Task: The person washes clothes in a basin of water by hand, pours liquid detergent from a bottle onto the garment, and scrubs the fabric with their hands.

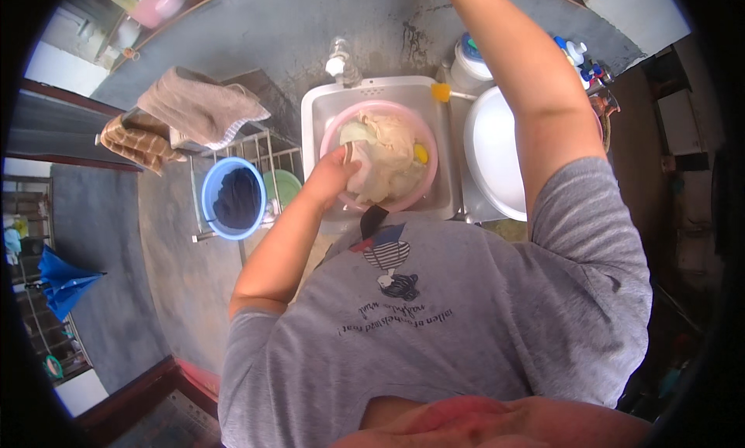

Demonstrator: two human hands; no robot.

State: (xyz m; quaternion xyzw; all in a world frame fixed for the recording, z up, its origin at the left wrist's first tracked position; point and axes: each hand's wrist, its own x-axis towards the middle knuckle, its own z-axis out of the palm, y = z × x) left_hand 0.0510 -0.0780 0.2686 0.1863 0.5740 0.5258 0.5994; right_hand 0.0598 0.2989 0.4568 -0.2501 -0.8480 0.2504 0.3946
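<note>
A pink plastic basin (431, 174) sits inside the white sink (448, 198), holding wet pale clothes (396, 134) in water. My left hand (334, 173) is at the basin's left side and grips a whitish cloth with a brown-edged part (362, 164). A small yellow object (421, 153) lies at the right of the clothes. My right arm reaches up past the picture's top edge, so my right hand is out of view. Behind the sink stands a tap (336, 67) with a white handle.
A white basin (495, 151) stands right of the sink, near a lidded bucket (468, 67). On the left, a blue bucket (205, 206) with dark cloth and a green basin (282, 186) are by a metal rack (270, 157) with towels (201, 107) over it. Bottles (576, 51) stand at right.
</note>
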